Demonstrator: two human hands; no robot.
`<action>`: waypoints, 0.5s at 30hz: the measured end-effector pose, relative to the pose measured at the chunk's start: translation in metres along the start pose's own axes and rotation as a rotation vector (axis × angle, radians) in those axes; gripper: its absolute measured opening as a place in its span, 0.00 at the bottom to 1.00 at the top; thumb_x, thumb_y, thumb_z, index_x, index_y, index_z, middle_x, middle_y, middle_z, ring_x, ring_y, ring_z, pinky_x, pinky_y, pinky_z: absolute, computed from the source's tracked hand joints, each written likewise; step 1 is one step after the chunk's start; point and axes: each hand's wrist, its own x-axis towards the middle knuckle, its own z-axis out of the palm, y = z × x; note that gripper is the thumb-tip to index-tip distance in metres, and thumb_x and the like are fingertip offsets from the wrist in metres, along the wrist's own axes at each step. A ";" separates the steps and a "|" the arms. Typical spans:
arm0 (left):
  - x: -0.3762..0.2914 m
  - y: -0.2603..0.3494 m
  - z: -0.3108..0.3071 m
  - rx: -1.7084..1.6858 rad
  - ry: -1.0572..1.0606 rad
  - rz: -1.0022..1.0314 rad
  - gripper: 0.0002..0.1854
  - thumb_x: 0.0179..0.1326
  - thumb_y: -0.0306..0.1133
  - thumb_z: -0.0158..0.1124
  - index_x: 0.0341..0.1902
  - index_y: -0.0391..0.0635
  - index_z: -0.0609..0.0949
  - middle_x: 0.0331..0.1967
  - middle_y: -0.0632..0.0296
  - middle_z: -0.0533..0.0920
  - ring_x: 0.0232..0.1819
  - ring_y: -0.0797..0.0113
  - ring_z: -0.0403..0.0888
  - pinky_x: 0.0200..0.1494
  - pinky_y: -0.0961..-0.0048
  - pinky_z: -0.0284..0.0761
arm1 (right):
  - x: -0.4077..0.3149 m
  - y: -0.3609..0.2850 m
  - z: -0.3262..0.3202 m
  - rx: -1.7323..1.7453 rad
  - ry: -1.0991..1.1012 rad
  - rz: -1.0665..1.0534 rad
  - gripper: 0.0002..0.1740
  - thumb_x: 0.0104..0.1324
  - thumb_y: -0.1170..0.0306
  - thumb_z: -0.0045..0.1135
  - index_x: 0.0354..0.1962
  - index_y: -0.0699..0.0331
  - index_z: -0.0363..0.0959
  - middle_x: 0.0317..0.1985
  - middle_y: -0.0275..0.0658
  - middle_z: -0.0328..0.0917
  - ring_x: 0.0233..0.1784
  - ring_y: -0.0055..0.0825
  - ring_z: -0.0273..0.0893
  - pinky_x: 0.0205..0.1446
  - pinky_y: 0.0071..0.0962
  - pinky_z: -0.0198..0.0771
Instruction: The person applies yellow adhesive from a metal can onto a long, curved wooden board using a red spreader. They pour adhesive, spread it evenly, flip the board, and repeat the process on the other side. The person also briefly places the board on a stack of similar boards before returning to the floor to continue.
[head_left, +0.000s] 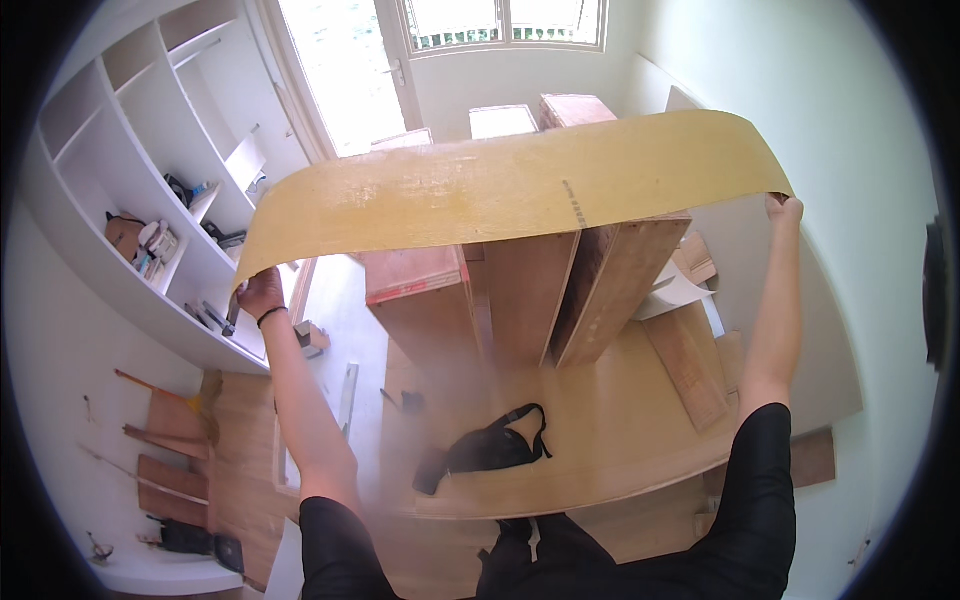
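Observation:
A long, thin yellowish-brown board (465, 195) is stretched across in front of me, held up and bowed, its ends curving down. My left hand (262, 291) grips its left end, and my right hand (784, 208) has hold of the right end. Dark marks run across the board right of its middle. Below and behind it, several wooden panel boxes (424, 322) stand on a wide wooden worktop (600, 442). The board hides part of their tops. A black strapped bag (491, 450) lies on the worktop near my body.
White built-in shelves (97, 172) line the left wall and hold assorted items. A metal level or straightedge (348, 397) lies left of the bag. Loose wood planks (686, 367) rest at the right. A large panel (810, 330) leans on the right wall. Wood offcuts (172, 480) lie at lower left.

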 end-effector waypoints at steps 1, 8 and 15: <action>0.010 -0.005 -0.013 -0.022 0.043 0.012 0.34 0.73 0.51 0.41 0.65 0.29 0.66 0.60 0.40 0.76 0.62 0.46 0.76 0.62 0.47 0.74 | 0.006 0.018 0.000 0.001 -0.005 0.007 0.22 0.75 0.72 0.33 0.59 0.78 0.66 0.58 0.55 0.73 0.60 0.46 0.74 0.64 0.45 0.75; 0.007 -0.045 -0.103 0.173 0.520 0.283 0.28 0.75 0.43 0.36 0.64 0.30 0.70 0.60 0.38 0.76 0.64 0.45 0.74 0.64 0.45 0.71 | 0.062 0.131 -0.069 0.125 -0.027 0.115 0.23 0.77 0.68 0.35 0.60 0.78 0.63 0.62 0.56 0.69 0.63 0.48 0.71 0.66 0.48 0.73; -0.114 -0.134 -0.046 0.384 0.265 0.004 0.57 0.64 0.74 0.44 0.73 0.25 0.58 0.72 0.41 0.65 0.74 0.47 0.59 0.77 0.50 0.51 | -0.083 0.145 -0.091 0.094 -0.313 0.497 0.34 0.80 0.51 0.38 0.66 0.75 0.57 0.69 0.54 0.61 0.74 0.47 0.58 0.78 0.45 0.56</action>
